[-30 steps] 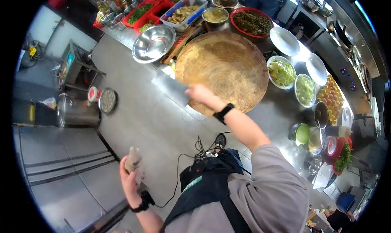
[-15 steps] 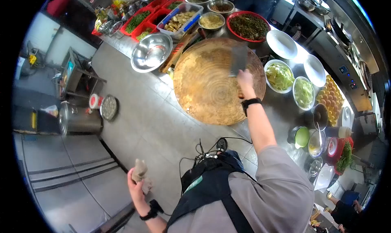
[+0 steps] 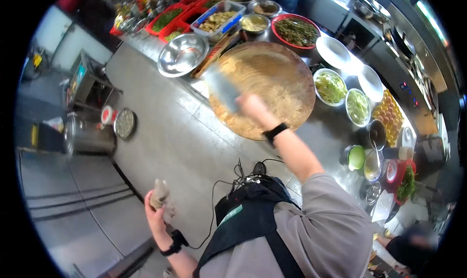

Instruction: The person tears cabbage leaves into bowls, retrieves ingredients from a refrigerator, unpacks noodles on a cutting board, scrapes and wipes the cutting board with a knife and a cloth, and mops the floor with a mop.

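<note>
My right hand (image 3: 253, 107) is closed around the handle of a cleaver (image 3: 222, 89), whose broad blade is blurred by motion. The blade is over the left part of a large round wooden chopping block (image 3: 279, 81); whether it touches the wood I cannot tell. Off to the lower left, away from the counter, my left hand (image 3: 154, 214) grips a crumpled greyish-brown rag (image 3: 160, 195) that sticks out above the fingers. A steel bowl (image 3: 182, 54) stands beside the block on its left.
Behind the block are a plastic box of cut pieces (image 3: 216, 21) and a red basin of chopped greens (image 3: 296, 32). Bowls of shredded vegetables (image 3: 331, 87) and a tray of eggs (image 3: 389, 113) line the right. A steel pot (image 3: 90, 136) stands on the left; another person (image 3: 413, 246) is at lower right.
My right hand has swept the cleaver from the block's right side to its left side, turning the blade leftward. My left hand has shifted slightly left, still gripping the rag.
</note>
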Demonstrator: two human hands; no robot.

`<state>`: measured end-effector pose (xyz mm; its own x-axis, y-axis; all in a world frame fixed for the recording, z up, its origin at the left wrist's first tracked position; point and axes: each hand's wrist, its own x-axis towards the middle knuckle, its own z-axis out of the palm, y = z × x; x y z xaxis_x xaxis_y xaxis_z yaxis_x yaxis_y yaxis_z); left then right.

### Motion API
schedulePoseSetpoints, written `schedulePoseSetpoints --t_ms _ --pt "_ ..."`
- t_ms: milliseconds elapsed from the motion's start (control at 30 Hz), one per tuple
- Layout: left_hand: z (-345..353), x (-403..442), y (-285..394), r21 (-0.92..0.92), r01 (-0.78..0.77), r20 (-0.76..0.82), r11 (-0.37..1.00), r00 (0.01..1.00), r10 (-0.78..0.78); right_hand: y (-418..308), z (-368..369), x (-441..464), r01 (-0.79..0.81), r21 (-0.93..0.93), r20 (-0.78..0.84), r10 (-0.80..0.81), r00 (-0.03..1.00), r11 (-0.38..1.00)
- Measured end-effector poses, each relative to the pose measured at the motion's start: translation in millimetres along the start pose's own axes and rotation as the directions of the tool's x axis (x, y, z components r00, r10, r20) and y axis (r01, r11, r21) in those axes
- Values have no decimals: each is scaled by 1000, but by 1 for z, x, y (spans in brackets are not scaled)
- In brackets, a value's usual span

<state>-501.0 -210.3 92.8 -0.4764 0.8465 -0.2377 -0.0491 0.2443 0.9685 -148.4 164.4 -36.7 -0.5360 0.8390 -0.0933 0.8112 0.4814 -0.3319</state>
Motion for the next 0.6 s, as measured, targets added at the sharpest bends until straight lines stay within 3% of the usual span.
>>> schedulePoseSetpoints --t_ms 33,67,100,133,167,200,233,267,333,400,467,500,533,567,600 --pt "-10 -5 -6 -7 -6 3 1000 1000 6 37 -5 -7 -272 283 -61 300 952 920" --pt "-18 -9 -11 -12 -15 8 1000 1000 15 100 15 -7 -243 114 -269 266 926 963" --pt "-24 -16 -15 -22 -11 -12 1000 1000 11 129 -7 -20 -452 155 -195 476 858 879" --pt "-30 -24 -19 12 18 -50 1000 999 -17 149 -11 -37 -470 437 -390 632 669 767" --pt "-37 -34 -22 49 54 -89 997 995 -49 223 21 -47 -242 -26 -652 167 739 970" --pt "-41 -44 -24 45 66 -109 997 992 -61 232 17 -60 -421 257 -561 489 668 870" --pt "-45 -52 -26 7 85 -127 996 988 -83 229 5 -69 -579 323 -376 663 647 748" --pt "-49 -58 -26 -30 101 -143 994 984 -104 220 6 -75 -579 292 -385 648 657 761" --pt "-54 -63 -28 -42 103 -169 994 980 -109 192 16 -74 -542 437 -298 684 666 718" --pt "-56 -64 -29 -45 104 -180 994 977 -111 168 51 -61 -503 278 -306 572 761 818" --pt "-56 -58 -28 -58 51 -156 997 986 -59 71 36 -55 -483 309 -104 533 839 819" --pt "-56 -53 -28 -53 49 -150 997 987 -57 31 42 -52 -346 151 -111 364 925 926" --pt "-55 -45 -28 9 27 -130 1000 991 -25 -2 55 -48 -203 144 -119 221 968 969" --pt "-52 -38 -26 69 2 -107 998 994 6 -41 56 -48 -59 57 12 59 998 997" --pt "-47 -31 -22 69 -1 -97 998 995 8 -68 74 -43 1 252 45 -13 999 968"
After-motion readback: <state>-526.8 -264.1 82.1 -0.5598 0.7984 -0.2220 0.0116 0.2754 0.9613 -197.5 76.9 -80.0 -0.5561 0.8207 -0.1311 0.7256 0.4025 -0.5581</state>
